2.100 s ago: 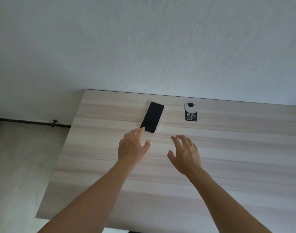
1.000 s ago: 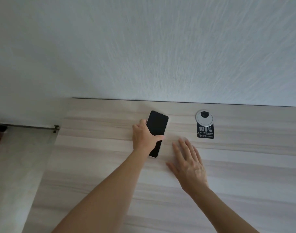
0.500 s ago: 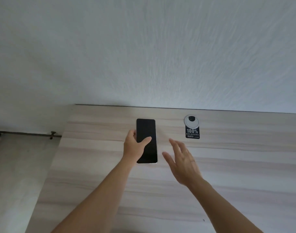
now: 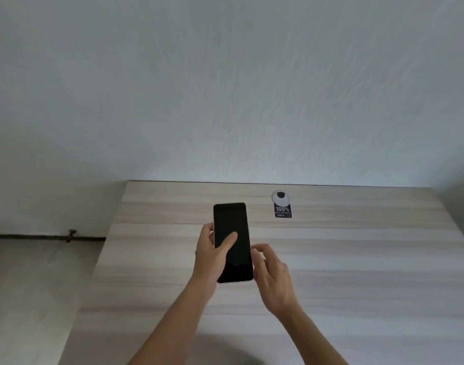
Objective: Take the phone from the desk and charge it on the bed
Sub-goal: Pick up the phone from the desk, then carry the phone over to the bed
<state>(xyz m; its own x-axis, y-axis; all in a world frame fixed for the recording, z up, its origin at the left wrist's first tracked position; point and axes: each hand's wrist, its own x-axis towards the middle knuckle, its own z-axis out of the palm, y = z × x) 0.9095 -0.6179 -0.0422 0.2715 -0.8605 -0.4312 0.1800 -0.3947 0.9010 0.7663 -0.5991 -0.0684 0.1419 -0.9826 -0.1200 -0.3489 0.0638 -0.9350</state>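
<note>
A black phone with a dark screen and a pale rim is held above the light wooden desk, screen towards me. My left hand grips its left edge, thumb lying across the screen. My right hand is at the phone's right edge with fingers bent and apart; its fingertips touch or nearly touch the rim. No bed or charger is in view.
A round grey cable cap with a black "100%" sticker sits near the desk's back edge. A pale wall rises behind the desk. To the left lies pale floor with a dark strip along the wall.
My left hand reached the phone lying on the desk, gripped it and lifted it towards me. My right hand rose from the desk top to the phone's right edge.
</note>
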